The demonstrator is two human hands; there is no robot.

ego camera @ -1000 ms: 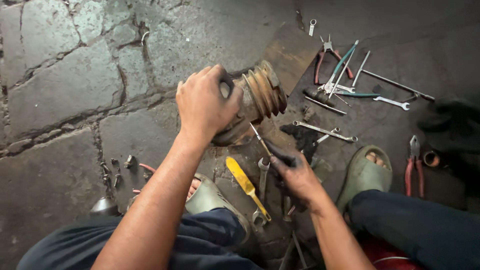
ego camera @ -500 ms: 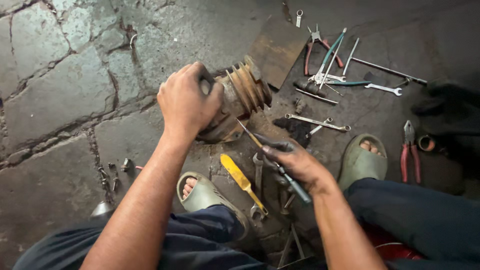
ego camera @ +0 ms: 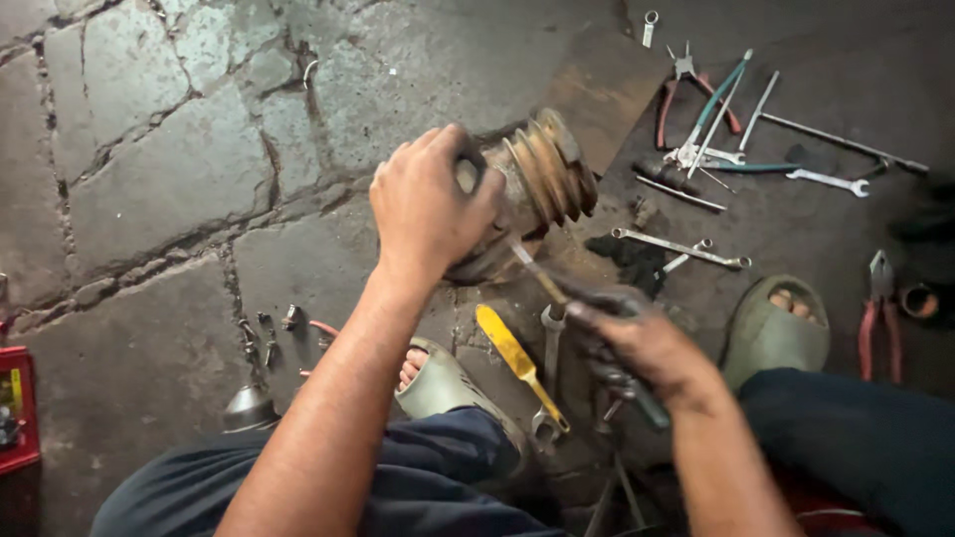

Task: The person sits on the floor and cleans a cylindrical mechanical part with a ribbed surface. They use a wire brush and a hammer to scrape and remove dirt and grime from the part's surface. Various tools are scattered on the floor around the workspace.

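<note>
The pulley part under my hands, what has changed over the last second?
Little changed. The left hand keeps gripping the rusty grooved pulley assembly, and the right hand keeps its screwdriver tip against the base. The view drifted slightly. The yellow-handled tool, wrenches and pliers lie where they did.

Your arms are bare, no sleeves or gloves. You wear dark blue trousers [ego camera: 428, 477] and grey-green clogs [ego camera: 771, 333]; your right hand [ego camera: 637, 343] looks grease-smeared.
</note>
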